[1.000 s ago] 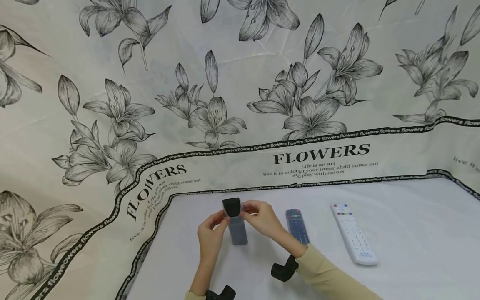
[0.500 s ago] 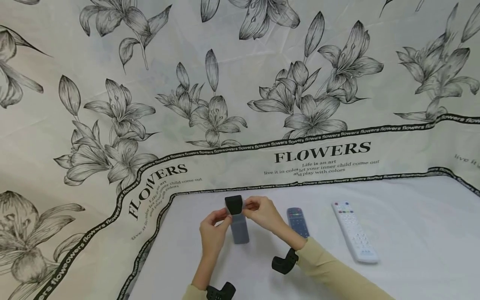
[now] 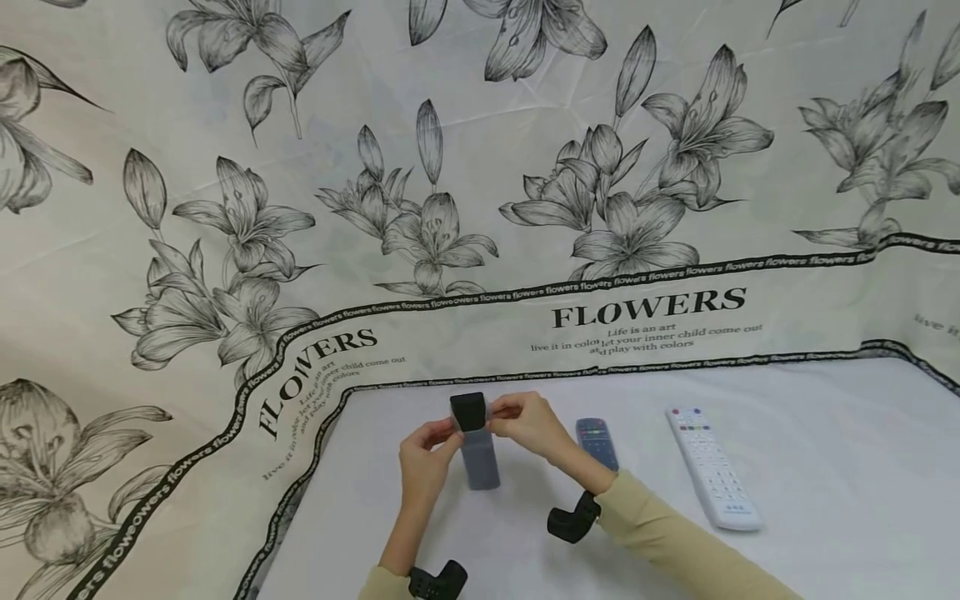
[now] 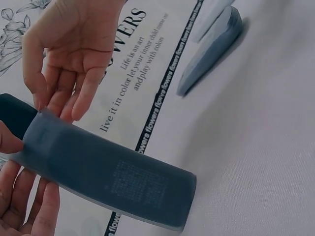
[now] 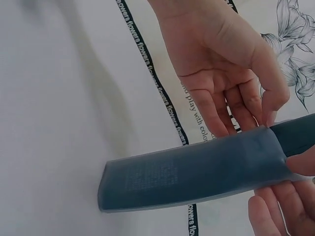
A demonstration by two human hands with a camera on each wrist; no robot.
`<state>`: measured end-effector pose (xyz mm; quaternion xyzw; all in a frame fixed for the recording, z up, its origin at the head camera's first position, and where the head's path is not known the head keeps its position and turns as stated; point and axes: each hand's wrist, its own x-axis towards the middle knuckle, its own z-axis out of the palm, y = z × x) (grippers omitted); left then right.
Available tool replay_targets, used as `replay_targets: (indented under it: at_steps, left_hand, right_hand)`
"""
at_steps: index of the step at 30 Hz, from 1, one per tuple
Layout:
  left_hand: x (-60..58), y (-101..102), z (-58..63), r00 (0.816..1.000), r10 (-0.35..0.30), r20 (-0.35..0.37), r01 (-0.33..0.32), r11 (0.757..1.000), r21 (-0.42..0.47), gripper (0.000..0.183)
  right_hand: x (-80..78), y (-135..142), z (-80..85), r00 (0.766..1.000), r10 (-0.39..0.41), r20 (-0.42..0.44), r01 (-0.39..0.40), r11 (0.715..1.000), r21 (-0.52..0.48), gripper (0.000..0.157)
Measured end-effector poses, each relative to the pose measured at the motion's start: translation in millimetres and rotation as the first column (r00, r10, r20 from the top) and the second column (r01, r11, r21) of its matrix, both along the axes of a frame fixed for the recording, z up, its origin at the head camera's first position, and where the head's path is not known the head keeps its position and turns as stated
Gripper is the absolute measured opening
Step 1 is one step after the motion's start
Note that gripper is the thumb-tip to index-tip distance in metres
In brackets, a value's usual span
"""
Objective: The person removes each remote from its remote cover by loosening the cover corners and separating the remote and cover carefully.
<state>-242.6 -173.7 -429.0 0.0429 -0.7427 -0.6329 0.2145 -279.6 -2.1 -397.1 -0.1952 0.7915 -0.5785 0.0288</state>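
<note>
Blue-grey, translucent sleeve (image 3: pixel 481 463) around a black, bar-shaped device (image 3: pixel 469 411), held over the white tabletop (image 3: pixel 570 575); left hand (image 3: pixel 426 458) and right hand (image 3: pixel 534 429) pinch opposite sides of its mouth. Apparent step: working sleeve along device; next move calls for even tension.

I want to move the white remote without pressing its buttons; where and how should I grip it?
Probably pinch the white remote by its two long edges near the middle, coming from above with the right hand once it releases the translucent sleeve: the remote lies flat and face up, long and narrow.
</note>
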Motion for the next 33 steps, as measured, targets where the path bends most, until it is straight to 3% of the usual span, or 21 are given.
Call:
replay_targets:
  at_steps: [2,10,14,19,27,33]
  left_hand:
    - [-3.7,-1,-3.7,1.0,0.0,0.002,0.0,1.0,0.01,0.019]
    - [-7.9,-1,0.0,0.997,-0.037,0.075,0.032,0.998,0.061,0.024]
    - [-9.8,-2,-1.6,0.994,-0.019,0.11,0.012,0.998,0.062,0.024]
    - [-10.4,-1,-3.3,0.994,0.0,0.108,-0.01,0.996,0.088,0.021]
    - [-11.8,2,-5.7,0.995,0.06,0.076,-0.069,0.989,0.13,0.019]
    - [-14.1,1,-8.6,0.993,0.093,0.07,-0.099,0.99,0.1,0.015]
  right_hand:
    - [-2.9,1,0.1,1.0,0.01,0.011,-0.01,1.0,0.005,0.026]
    - [-7.7,4,3.2,0.998,0.015,0.056,-0.014,1.0,-0.011,0.024]
    - [-9.9,2,3.9,0.992,0.015,0.127,-0.011,0.999,-0.034,0.026]
    - [-11.8,-2,6.1,0.976,-0.003,0.219,0.014,0.999,-0.05,0.024]
    - [-16.7,-6,4.8,0.971,-0.032,0.235,0.04,0.999,-0.028,0.024]
    - [-18.1,-7,3.4,0.965,-0.07,0.252,0.074,0.997,-0.006,0.024]
